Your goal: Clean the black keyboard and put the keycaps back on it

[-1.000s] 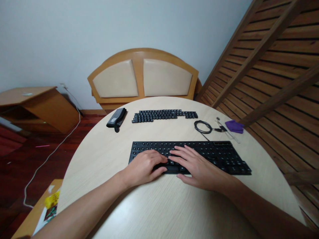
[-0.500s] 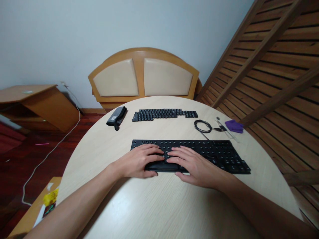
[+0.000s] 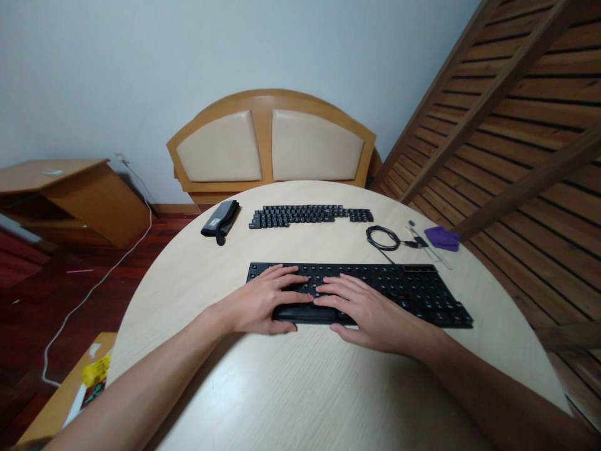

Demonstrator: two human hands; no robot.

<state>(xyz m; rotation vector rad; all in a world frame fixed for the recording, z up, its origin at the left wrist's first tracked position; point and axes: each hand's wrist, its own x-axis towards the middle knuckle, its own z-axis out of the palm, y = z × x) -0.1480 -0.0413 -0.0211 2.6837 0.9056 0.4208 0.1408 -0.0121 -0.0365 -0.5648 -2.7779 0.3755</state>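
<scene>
A black keyboard [image 3: 404,291] lies across the round light-wood table [image 3: 300,382]; most of its keycaps are off. My left hand [image 3: 263,304] rests flat on its left-centre part, fingers stretched out over the long spacebar [image 3: 300,311]. My right hand [image 3: 364,310] lies beside it, fingers flat on the same bar and the rows above. Neither hand grips anything. Rows of loose black keycaps [image 3: 307,216] are laid out at the far side of the table.
A grey pouch [image 3: 220,219] lies far left. A coiled black cable [image 3: 382,238], a thin tool [image 3: 429,247] and a purple cloth [image 3: 441,238] lie far right. Behind stands a padded wooden headboard [image 3: 270,147]; slatted wood [image 3: 516,125] leans at the right. A white cord crosses the floor.
My left hand has opened from a curled pose and spread flat over the keys. Both hands shifted slightly left along the spacebar.
</scene>
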